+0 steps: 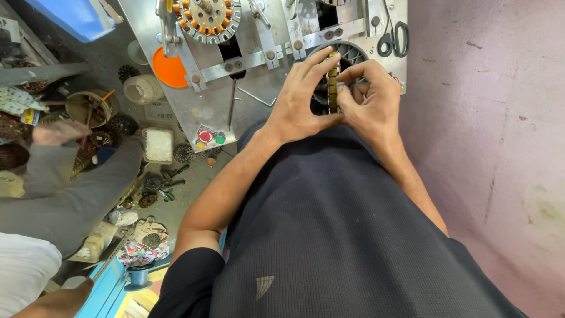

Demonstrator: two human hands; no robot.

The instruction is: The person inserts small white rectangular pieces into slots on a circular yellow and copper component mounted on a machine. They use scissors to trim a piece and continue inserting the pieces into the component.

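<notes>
Both my hands hold a ring-shaped motor stator core [333,82] edge-on, its copper-wound rim showing between my fingers. My left hand [300,97] grips its left side with the fingers over the top. On its right side my right hand [371,97] pinches it with thumb and fingers. The stator is held just in front of a round dark opening [353,54] in the grey metal winding machine [259,59]. A second wound stator [207,17] is mounted on the machine at the upper left.
Black scissors [394,38] hang at the machine's right. Red and green buttons [210,138] sit on its lower corner. On the floor at left lie several stator cores [120,125], a plastic jar [141,89] and a bowl [88,107]. Another person's arm [76,194] reaches there. A pink wall [494,129] stands at right.
</notes>
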